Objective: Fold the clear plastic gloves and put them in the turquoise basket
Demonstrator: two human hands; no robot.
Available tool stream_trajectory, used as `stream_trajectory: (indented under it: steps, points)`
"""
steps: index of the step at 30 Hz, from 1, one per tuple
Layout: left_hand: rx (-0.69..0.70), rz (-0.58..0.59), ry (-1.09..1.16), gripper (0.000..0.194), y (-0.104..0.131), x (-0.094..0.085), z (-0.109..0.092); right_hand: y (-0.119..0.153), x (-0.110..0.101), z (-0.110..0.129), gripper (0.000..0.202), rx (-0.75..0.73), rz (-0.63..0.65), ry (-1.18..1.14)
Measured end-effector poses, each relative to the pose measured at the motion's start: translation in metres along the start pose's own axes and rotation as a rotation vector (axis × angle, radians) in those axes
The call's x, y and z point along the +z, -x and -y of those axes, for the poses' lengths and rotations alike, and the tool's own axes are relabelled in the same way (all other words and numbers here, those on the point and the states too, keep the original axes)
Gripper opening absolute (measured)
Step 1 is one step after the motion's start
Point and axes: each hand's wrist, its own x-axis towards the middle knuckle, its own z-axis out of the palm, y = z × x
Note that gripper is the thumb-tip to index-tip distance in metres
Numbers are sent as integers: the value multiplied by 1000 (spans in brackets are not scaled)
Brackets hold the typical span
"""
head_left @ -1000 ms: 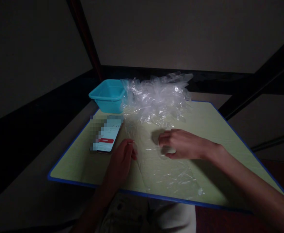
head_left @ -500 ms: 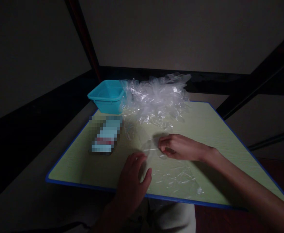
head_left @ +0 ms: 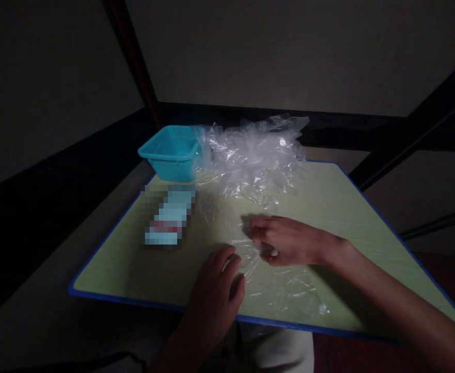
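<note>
A thin clear plastic bag (head_left: pixel 285 290) lies spread on the low table in front of me, reaching almost to the near edge. My right hand (head_left: pixel 289 241) is over its upper part, fingers curled down and pinching the film, which creases towards the fingertips. At the bag's left side rests my left hand (head_left: pixel 217 285), fingers loosely bent and thumb held apart, its fingertips close to the creased film. Behind both hands is a large heap of crumpled clear plastic bags (head_left: pixel 250 155).
A turquoise plastic basin (head_left: pixel 173 168) stands at the table's back left corner, touching the heap. Nearer me lies a blurred-out, phone-like flat object (head_left: pixel 171 215). The pale yellow-green table (head_left: pixel 339 207) has a blue rim. Dark beams and a wall stand behind it.
My right hand has turned slightly and come a little nearer, and the film between the hands is more creased. My left fingers have shifted slightly, the index finger now lower towards the thumb.
</note>
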Motion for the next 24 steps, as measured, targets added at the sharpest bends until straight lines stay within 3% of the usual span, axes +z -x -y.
stream_trajectory:
  steps: [6, 9, 14, 16, 20, 24]
  points:
    - [-18, 18, -4, 25, 0, -1, -1, -3, 5, -7, 15, -37, -52, 17]
    - [-22, 20, -3, 25, -1, -2, -2, -3, -2, -15, 19, -8, -50, -83]
    - [-29, 34, 13, 27, -1, -3, -2, -8, -20, -35, 17, 2, -187, -190]
    - [-25, 35, 14, 25, -1, -3, -1, -15, -23, -43, 15, 61, -255, -142]
    - [-9, 29, 10, 23, 1, -1, 0, -30, -15, -61, 14, 330, -378, 16]
    - [1, 23, 14, 27, 2, -2, 0, -32, -6, -66, 29, 408, -440, 50]
